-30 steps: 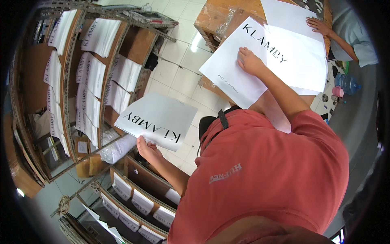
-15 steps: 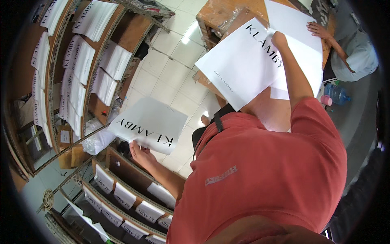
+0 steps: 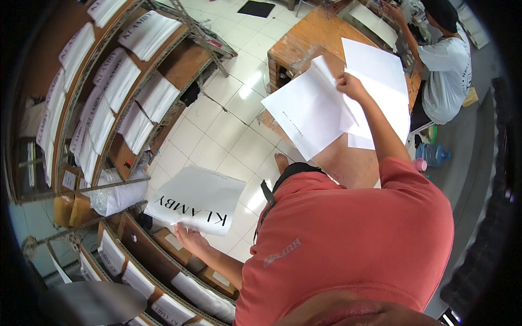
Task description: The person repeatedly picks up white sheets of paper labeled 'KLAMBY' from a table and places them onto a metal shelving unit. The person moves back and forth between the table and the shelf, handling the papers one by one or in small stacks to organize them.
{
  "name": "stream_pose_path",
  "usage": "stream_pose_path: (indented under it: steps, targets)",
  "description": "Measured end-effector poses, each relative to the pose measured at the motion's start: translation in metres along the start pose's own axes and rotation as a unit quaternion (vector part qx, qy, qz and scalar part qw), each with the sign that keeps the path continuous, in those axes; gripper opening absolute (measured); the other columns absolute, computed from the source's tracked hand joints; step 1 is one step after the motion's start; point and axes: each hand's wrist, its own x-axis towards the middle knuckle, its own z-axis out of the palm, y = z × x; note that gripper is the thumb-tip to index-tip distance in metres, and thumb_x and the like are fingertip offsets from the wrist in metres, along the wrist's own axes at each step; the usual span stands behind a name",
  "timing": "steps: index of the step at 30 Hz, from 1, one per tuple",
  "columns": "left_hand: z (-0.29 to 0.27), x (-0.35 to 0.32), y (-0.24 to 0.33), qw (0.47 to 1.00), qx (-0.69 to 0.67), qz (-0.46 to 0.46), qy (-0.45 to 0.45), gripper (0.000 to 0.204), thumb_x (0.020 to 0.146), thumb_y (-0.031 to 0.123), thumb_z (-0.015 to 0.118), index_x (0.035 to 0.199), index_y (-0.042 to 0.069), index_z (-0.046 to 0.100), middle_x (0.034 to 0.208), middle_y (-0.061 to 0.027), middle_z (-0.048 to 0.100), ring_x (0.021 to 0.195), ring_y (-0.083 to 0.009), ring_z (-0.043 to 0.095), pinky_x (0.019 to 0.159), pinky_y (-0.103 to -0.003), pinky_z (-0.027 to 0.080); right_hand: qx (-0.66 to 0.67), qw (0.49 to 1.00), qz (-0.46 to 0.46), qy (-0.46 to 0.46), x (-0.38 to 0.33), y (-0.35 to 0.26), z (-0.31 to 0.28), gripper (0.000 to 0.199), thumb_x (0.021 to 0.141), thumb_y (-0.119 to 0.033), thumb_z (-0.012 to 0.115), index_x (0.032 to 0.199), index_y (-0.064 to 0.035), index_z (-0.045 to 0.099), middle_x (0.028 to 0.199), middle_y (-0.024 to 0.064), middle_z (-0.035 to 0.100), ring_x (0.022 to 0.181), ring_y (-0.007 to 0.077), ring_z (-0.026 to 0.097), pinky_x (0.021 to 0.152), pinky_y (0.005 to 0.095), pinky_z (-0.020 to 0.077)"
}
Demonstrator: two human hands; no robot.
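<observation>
Head view: over white floor tiles between shelves, each grip holds white sheets: left hand, right hand.

Brightness: bright and even, daylight-like, colours clear.
Light source: from overhead; a pale reflected patch lies on the white tiled floor beside the wooden table.
Glare: the white sheets on the table are nearly blown out, their surface detail lost.
Shadows: soft; deeper shade sits inside the lower shelf compartments and under the table.
Distortion: strong fisheye; the shelf rails bow toward the rim.
Edges: a black vignette rings the frame; a grey blurred blob sits at lower left.
Focus: centre sharp; the red shirt near the lens is slightly soft.
</observation>
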Motion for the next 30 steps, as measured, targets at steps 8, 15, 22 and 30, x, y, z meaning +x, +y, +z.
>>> stream_pose_path:
  steps: [8, 15, 22, 30]
  targets:
    - [-0.229, -0.070, -0.023, 0.993, -0.055, 0.063, 0.085, 0.044, 0.094, 0.021, 0.060, 0.132, 0.001, 0.050, 0.121, -0.0107, 0.060, 0.101, -0.0213, 0.060, 0.080, -0.034, 0.050, 0.197, 0.944, -0.181, -0.194, -0.191, -0.204, 0.095, 0.018, 0.079, -0.008, 0.067, 0.096, -0.0031, 0.064, 0.082, 0.0085, 0.067, 0.075, 0.0169, 0.063, 0.065, 0.0314, 0.0509]
    - [-0.431, -0.175, -0.036, 0.942, -0.106, 0.049, 0.314, 0.033, 0.095, 0.027, 0.058, 0.119, 0.005, 0.060, 0.080, 0.0048, 0.056, 0.058, -0.0038, 0.043, 0.047, -0.020, 0.033, 0.107, 0.875, -0.417, -0.223, -0.329, -0.314, 0.194, 0.034, 0.078, -0.001, 0.058, 0.111, 0.0011, 0.064, 0.108, 0.0182, 0.066, 0.093, 0.0251, 0.063, 0.080, 0.0353, 0.0517]
    - [-0.577, -0.307, -0.005, 0.890, -0.007, 0.121, 0.439, 0.027, 0.092, 0.024, 0.063, 0.105, 0.001, 0.069, 0.083, 0.0019, 0.063, 0.070, -0.0063, 0.054, 0.061, -0.022, 0.043, 0.036, 0.764, -0.530, -0.366, -0.428, -0.414, 0.313, 0.040, 0.082, -0.005, 0.058, 0.122, 0.0017, 0.057, 0.098, 0.0090, 0.061, 0.059, 0.0112, 0.058, 0.048, 0.0265, 0.0485]
    - [-0.689, -0.370, 0.064, 0.730, 0.446, 0.045, 0.517, 0.021, 0.087, 0.019, 0.067, 0.101, 0.005, 0.073, 0.102, -0.0149, 0.067, 0.086, -0.0282, 0.066, 0.078, -0.034, 0.051, -0.011, 0.686, -0.587, -0.430, -0.567, -0.501, 0.422, 0.040, 0.082, -0.004, 0.059, 0.121, 0.0032, 0.058, 0.097, 0.0099, 0.061, 0.059, 0.0123, 0.056, 0.051, 0.0273, 0.0475]
